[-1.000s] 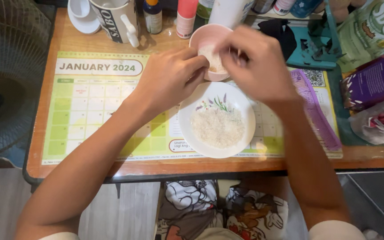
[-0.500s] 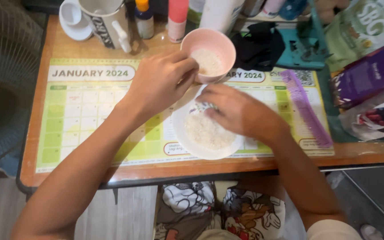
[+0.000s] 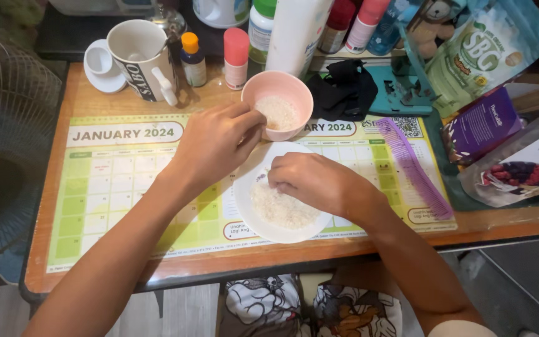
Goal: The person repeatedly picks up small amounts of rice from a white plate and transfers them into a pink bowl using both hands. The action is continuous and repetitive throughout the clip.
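Left hand (image 3: 213, 146) grips the rim of the pink bowl (image 3: 277, 103), fingers clamped on its near edge; the bowl (rice inside) sits at twelve o'clock from the white plate (image 3: 244, 203), the two just touching. Right hand (image 3: 310, 181) is down over the plate, fingertips bunched together in the rice (image 3: 279, 209). Whether they pinch any grains, I cannot tell. A purple comb (image 3: 414, 167) lies at three o'clock, a mug (image 3: 137, 53) at ten.
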